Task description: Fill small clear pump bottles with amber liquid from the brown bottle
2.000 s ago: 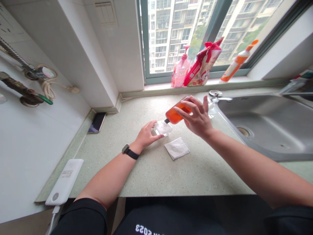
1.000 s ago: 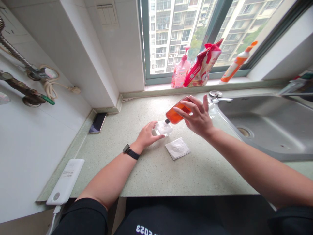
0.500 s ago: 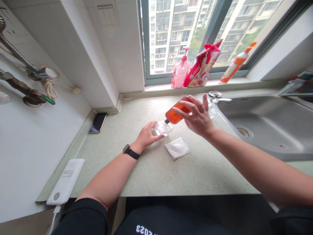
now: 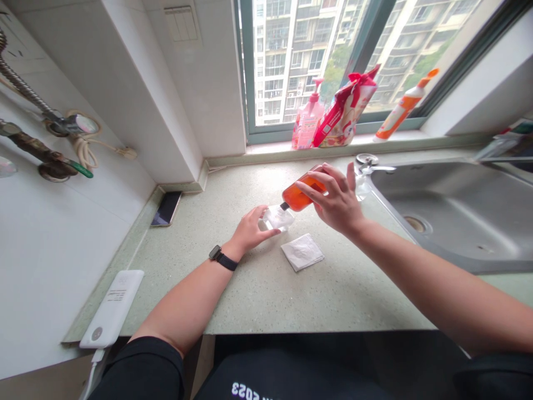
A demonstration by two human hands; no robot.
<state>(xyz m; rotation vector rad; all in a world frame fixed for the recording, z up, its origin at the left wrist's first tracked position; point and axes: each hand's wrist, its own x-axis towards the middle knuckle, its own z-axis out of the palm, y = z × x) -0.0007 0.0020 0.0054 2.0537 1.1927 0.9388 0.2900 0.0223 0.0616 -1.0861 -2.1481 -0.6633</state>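
Two hands working mid-frame | right hand (image 4: 337, 203) is gripping the tilted orange bottle (image 4: 298, 193), nozzle touching the clear container (image 4: 278, 218) | left hand (image 4: 249, 229) is pinching that container on the bench (image 4: 266, 289) | judgement: keeping the tilt shallow and the container braced is limiting spills.

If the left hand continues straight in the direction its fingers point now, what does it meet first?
The left hand already touches the small clear bottle; straight on, it would probably push into it, though depth is unclear.
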